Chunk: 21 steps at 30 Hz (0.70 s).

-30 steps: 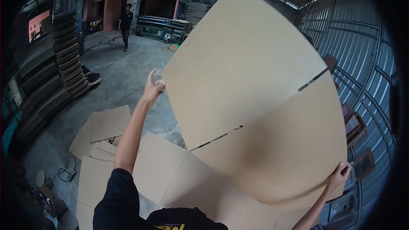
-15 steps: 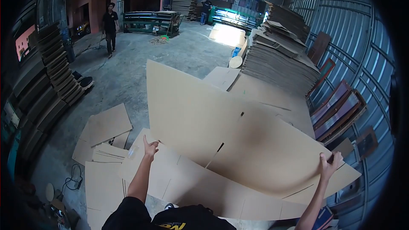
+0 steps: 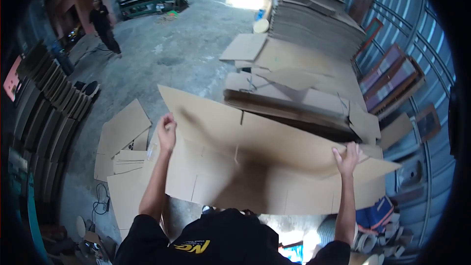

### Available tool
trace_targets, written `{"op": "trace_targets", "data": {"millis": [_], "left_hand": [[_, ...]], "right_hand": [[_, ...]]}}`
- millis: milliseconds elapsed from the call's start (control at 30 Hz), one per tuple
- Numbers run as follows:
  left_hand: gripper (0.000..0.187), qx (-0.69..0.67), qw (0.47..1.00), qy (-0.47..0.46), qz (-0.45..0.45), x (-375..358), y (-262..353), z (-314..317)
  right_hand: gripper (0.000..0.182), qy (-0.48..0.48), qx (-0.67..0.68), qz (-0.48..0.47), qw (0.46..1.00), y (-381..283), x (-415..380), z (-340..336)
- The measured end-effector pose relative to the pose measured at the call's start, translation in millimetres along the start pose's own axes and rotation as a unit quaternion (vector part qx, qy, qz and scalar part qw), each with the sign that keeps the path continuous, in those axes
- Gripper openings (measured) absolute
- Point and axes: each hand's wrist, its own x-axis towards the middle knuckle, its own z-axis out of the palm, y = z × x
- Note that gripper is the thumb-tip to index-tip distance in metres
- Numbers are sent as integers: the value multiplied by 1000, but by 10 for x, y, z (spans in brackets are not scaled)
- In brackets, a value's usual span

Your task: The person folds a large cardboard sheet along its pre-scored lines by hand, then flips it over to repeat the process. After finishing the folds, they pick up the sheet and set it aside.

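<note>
A large brown cardboard sheet [image 3: 225, 181] spans the space in front of me, its far part bent upward and a dark slot near its upper edge. At its left edge, my left hand [image 3: 167, 130] has its fingers curled and closed on the cardboard. My right hand [image 3: 347, 158] grips the upper edge on the right side, thumb on the near face. Behind the raised edge lies a low stack of cardboard [image 3: 289, 108].
Tall cardboard stacks stand at the back right [image 3: 314, 27] and at the left [image 3: 54, 83]. Loose cardboard pieces [image 3: 125, 132] lie on the floor at left. A person [image 3: 102, 24] is at the back left. Framed panels [image 3: 392, 78] lean by the right wall.
The sheet's raised part has come down toward me, uncovering the low stack behind it. My left hand has moved up and closed; my right hand has shifted left and up. The view has tilted down.
</note>
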Motion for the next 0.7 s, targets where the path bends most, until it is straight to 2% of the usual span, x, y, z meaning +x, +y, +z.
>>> {"op": "trace_targets", "data": {"millis": [33, 133, 200, 233, 300, 333, 433, 533, 667, 700], "left_hand": [[30, 5, 999, -22, 27, 102, 304, 99], [29, -29, 996, -80, 11, 116, 1319, 521], [29, 75, 964, -162, 199, 81, 1874, 875], [29, 68, 962, -171, 204, 32, 2138, 1071], [35, 140, 868, -275, 388, -50, 2495, 1380], [35, 133, 865, -279, 394, -40, 2489, 1474], [32, 172, 779, -523, 301, -55, 2358, 1792], [21, 161, 729, -586, 317, -138, 2234, 1886], [13, 109, 713, -613, 322, -132, 2293, 2076], [11, 111, 724, -597, 328, -112, 2346, 2173]], "right_hand": [[47, -3, -10, -3, 1000, -18, 42, -36], [43, -35, 18, -7, 999, -58, 117, -95], [39, -41, 14, -5, 999, -33, 125, -162], [36, -52, 23, -8, 998, -18, 122, -197], [29, -76, 46, -19, 996, -17, 107, -265], [29, -73, 39, -12, 997, -24, 75, -316], [21, -127, 40, 16, 991, -79, -130, -519], [19, -116, 64, 24, 991, -142, -355, -682], [19, -118, 79, 24, 990, -4, -313, -727], [19, -119, 86, 17, 989, 95, -246, -705]]}}
